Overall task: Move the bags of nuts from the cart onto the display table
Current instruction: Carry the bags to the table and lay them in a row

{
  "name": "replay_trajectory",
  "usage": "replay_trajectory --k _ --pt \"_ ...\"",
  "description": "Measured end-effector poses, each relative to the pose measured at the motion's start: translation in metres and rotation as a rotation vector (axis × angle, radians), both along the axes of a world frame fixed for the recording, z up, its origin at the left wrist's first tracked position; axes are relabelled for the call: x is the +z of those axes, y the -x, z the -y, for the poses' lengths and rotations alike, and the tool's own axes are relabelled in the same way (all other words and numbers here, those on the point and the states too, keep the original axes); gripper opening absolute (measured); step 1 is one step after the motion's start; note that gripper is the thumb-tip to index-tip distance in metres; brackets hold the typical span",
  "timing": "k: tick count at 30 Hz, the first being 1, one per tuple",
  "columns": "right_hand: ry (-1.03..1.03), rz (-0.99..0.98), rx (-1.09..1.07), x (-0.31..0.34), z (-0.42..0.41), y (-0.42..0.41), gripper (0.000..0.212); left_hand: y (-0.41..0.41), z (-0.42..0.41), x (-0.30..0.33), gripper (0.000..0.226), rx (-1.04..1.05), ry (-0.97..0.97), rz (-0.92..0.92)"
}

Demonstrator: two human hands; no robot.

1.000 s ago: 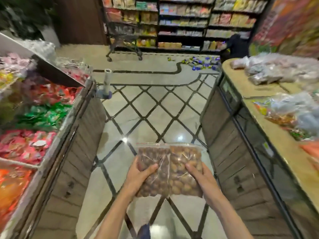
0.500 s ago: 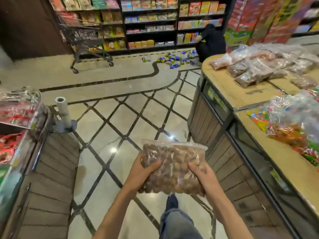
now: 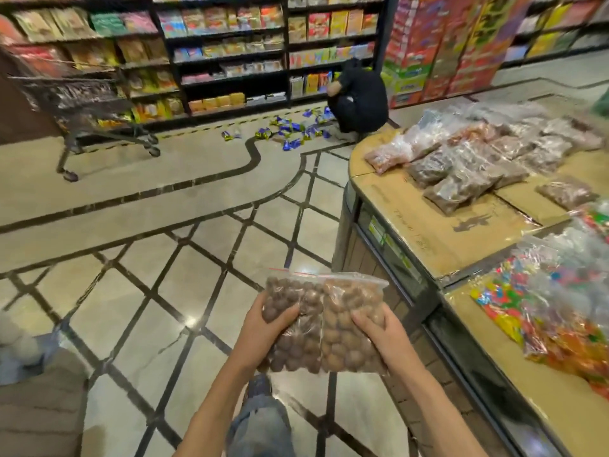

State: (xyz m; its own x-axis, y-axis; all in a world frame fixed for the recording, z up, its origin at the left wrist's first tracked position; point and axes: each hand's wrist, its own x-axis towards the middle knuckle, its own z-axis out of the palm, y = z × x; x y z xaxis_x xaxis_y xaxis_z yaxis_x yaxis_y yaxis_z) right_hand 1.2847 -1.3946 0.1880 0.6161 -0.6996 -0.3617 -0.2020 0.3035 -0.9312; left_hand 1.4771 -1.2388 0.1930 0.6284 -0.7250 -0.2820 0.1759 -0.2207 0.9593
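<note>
Two clear zip bags of brown nuts are held side by side in front of me over the tiled floor. My left hand (image 3: 263, 324) grips the darker left bag (image 3: 296, 338), thumb on top. My right hand (image 3: 382, 334) grips the lighter right bag (image 3: 342, 328). The display table (image 3: 425, 222), topped with cardboard, stands to the right, about an arm's length from the bags. Several bags of nuts (image 3: 461, 169) lie on its far end. The shopping cart (image 3: 82, 103) stands far off at the back left.
Bags of colourful sweets (image 3: 547, 305) cover the table's near right part. A person in black (image 3: 359, 94) crouches by the shelves beyond the table, with blue packets (image 3: 290, 133) scattered on the floor. A wooden counter corner (image 3: 39, 400) is at my lower left.
The view has swung right and forward along the aisle. The left counter has slid out of view and the display table has come closer. Both hands hold the two bags as before.
</note>
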Motion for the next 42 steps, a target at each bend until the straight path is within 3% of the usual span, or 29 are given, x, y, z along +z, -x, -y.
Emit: replay_trajectory --k 7,11,14,20,26,31,36,38,42 --pt "-0.003 -0.009 -0.224 -0.009 0.094 -0.089 0.044 -0.119 0.142 -0.018 0.054 -0.225 -0.004 -0.038" --pt "-0.027 -0.017 -0.379 -0.009 0.141 -0.128 0.067 -0.173 0.224 -0.014 0.05 -0.4 -0.013 -0.044" --pt "-0.029 -0.033 -0.483 -0.015 0.171 -0.147 0.098 -0.204 0.283 -0.016 0.063 -0.495 -0.025 -0.039" --pt "-0.072 -0.095 -0.665 -0.033 0.233 -0.163 0.116 -0.227 0.393 -0.025 0.053 -0.679 -0.046 -0.037" --pt "-0.095 -0.059 -0.844 -0.05 0.305 -0.172 0.126 -0.228 0.502 -0.046 0.065 -0.821 -0.079 -0.023" --pt "-0.164 -0.02 -0.951 -0.058 0.361 -0.169 0.119 -0.218 0.581 -0.05 0.064 -0.942 -0.078 -0.05" --pt "-0.11 -0.076 -0.985 -0.078 0.405 -0.155 0.131 -0.203 0.655 -0.067 0.088 -0.996 -0.072 -0.006" --pt "-0.119 -0.068 -0.998 -0.081 0.419 -0.148 0.115 -0.193 0.682 -0.072 0.077 -1.007 -0.059 0.014" --pt "-0.134 -0.061 -1.021 -0.088 0.445 -0.135 0.102 -0.173 0.734 -0.075 0.059 -1.1 -0.028 0.16"
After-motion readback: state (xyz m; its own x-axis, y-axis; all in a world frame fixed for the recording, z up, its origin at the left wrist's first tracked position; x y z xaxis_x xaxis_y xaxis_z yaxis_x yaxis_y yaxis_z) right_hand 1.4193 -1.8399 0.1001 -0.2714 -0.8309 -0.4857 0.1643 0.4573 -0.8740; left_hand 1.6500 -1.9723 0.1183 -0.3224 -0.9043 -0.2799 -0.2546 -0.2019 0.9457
